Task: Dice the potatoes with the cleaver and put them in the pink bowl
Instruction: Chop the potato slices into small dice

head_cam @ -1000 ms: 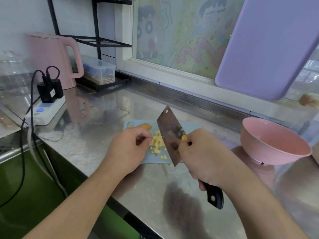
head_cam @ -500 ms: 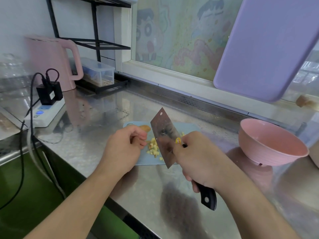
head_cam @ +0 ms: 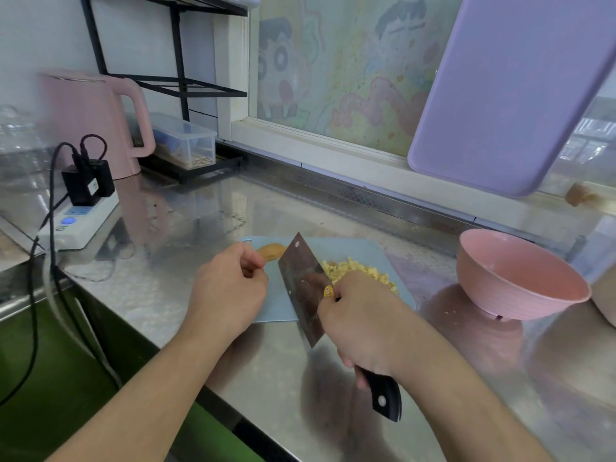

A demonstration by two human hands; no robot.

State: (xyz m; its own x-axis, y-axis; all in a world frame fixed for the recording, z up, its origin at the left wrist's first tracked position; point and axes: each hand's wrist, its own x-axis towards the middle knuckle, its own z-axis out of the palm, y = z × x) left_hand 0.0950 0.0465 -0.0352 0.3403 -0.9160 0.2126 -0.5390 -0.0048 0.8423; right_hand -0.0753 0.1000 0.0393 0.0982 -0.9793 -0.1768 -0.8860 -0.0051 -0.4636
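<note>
1. The cleaver (head_cam: 301, 288) is gripped by the right hand (head_cam: 363, 323), whose fingers are curled round its black handle (head_cam: 383, 395), with the forefinger laid along the flat of the blade.
2. The blade is held tilted, its tip pointing away from the person, over the near part of the light blue cutting board (head_cam: 276, 305); whether its edge touches the board cannot be told.
3. A heap of diced potato (head_cam: 361, 273) is seen on the board, just to the right of the blade and beyond the right hand.
4. The left hand (head_cam: 230, 291) is held over the left part of the board with its fingers curled in; nothing can be seen between them, and whether a piece is pinched there cannot be told.
5. A larger orange-yellow piece of potato (head_cam: 271, 251) lies at the far left corner of the board, just beyond the left hand.
6. The pink bowl (head_cam: 520, 278) is set on the steel counter (head_cam: 173, 261) to the right of the board, apart from it; no potato is visible inside.
7. At the back left of the counter a pink kettle (head_cam: 90, 118), a white power strip (head_cam: 80, 221) with black plugs and a clear plastic box (head_cam: 186, 141) are found.
8. A lilac board (head_cam: 510, 88) is leaned against the window behind the bowl.
</note>
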